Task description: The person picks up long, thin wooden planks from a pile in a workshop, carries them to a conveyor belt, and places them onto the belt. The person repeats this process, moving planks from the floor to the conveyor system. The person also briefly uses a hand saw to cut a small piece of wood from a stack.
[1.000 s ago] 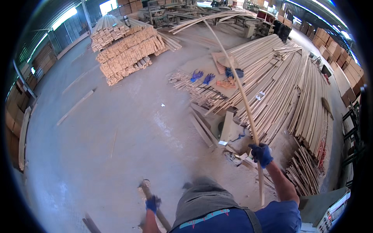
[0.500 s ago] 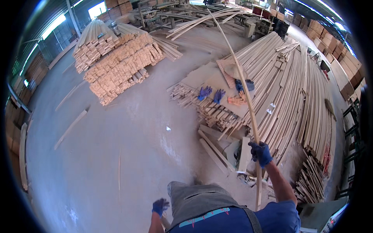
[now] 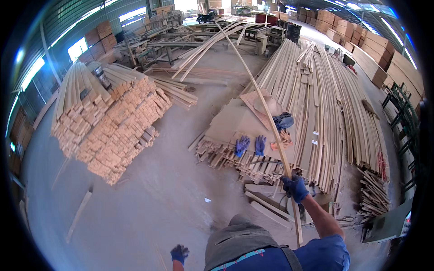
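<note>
A long, thin wooden strip point(image 3: 257, 88) slants up and away from beside my body toward the far machinery. My right hand point(image 3: 294, 187), in a dark blue glove, is wrapped round its lower part. The strip's near end hangs a little below that hand. Low at my left side, my left hand point(image 3: 180, 254) wears a matching glove; it is empty, fingers apart, over the grey floor. Past the strip, two purple-blue gloves point(image 3: 242, 146) and an orange pair point(image 3: 282, 140) lie on a flat board point(image 3: 233, 118) topping a stack of strips.
Long wooden strips point(image 3: 332, 113) lie in a broad pile to the right. At the left stands a tall stack of cut timber point(image 3: 122, 128). Loose planks point(image 3: 270, 212) rest on the floor before me, and a single piece point(image 3: 79, 216) lies at left. A grey-green machine point(image 3: 386, 226) stands at lower right.
The view has shifted forward, so the timber stack and board look nearer. My right hand still grips the strip, which has come along with me. My left hand stays low, empty.
</note>
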### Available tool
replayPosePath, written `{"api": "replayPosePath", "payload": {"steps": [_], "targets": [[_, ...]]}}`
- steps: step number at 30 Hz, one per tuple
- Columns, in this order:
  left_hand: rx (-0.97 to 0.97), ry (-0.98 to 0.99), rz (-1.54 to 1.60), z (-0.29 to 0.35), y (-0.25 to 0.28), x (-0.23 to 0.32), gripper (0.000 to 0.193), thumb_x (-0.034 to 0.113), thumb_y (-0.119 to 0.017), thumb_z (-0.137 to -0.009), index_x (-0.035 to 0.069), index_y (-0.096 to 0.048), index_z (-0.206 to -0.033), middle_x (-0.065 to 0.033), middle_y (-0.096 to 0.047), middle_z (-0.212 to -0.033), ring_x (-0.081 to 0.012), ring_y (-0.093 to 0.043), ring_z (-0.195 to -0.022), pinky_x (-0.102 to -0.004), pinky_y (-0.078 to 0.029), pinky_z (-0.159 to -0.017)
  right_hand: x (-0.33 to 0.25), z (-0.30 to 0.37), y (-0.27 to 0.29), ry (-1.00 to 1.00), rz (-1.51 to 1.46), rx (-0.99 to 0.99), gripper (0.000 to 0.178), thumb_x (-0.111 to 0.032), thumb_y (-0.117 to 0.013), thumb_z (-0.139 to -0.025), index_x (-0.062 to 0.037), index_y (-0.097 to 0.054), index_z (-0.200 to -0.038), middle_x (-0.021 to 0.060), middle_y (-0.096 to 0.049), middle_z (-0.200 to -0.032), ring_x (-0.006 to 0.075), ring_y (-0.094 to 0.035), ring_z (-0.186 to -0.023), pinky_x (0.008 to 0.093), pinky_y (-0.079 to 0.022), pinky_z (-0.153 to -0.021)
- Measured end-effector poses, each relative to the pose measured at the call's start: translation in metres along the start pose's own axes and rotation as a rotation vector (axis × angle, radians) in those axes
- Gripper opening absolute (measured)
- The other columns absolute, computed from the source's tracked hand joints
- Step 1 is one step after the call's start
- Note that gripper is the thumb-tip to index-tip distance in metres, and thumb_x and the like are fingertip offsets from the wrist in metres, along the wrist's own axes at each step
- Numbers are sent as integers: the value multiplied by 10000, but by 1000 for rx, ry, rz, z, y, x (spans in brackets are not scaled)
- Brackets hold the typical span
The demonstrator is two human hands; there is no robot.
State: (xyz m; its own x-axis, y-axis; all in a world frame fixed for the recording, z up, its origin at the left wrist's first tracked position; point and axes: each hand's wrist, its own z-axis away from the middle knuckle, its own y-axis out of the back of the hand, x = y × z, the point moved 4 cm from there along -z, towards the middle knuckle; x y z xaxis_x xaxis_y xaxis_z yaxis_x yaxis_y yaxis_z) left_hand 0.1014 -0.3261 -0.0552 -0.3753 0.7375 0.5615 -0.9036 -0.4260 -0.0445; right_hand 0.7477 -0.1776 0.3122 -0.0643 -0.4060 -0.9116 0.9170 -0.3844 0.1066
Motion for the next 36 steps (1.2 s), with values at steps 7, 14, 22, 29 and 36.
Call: {"api": "replayPosePath", "payload": {"steps": [7,14,22,29,36], "targets": [[-345,-312,-356,-61,-257,338,407,400,-534,-945,62,-590,-1165,-166,-692,-988,-255,-688,-794,-354,-552,-689,-44,-106,-93,-31,4,96,223,-270,-663,-893,-56,-599,-892,24,-550,-601,102,-463,-390,261,-360,-344],[-561,-261,-535,-113,-355,445,392,328,-536,-959,-17,-586,-1139,-196,-686,-974,-250,-684,-793,-333,-565,-706,-76,-240,-177,-7,-70,118,244,-299,-662,-898,-68,-589,-863,19,-545,-580,101,-476,-393,267,-382,-355],[-628,-131,-501,-199,-431,561,348,285,-558,-953,-10,-593,-1135,-172,-679,-960,-239,-682,-822,-317,-565,-703,-146,-336,-267,-58,-128,163,194,-255,-649,-901,-79,-575,-870,23,-532,-594,106,-464,-409,261,-370,-352],[-1181,-112,-829,-268,-564,627,353,272,-618,-912,33,-612,-1171,-83,-670,-1012,-159,-642,-880,-299,-544,-729,-193,-413,-374,-60,-89,221,243,-283,-652,-905,-52,-584,-880,24,-551,-609,106,-481,-401,257,-382,-359],[-1706,85,-1316,-218,-642,666,488,80,-721,-756,-6,-592,-1218,-65,-655,-1069,-162,-610,-981,-274,-507,-832,-245,-479,-459,-88,-121,240,200,-235,-603,-933,-56,-642,-1011,12,-548,-615,93,-466,-410,247,-368,-365]]}}
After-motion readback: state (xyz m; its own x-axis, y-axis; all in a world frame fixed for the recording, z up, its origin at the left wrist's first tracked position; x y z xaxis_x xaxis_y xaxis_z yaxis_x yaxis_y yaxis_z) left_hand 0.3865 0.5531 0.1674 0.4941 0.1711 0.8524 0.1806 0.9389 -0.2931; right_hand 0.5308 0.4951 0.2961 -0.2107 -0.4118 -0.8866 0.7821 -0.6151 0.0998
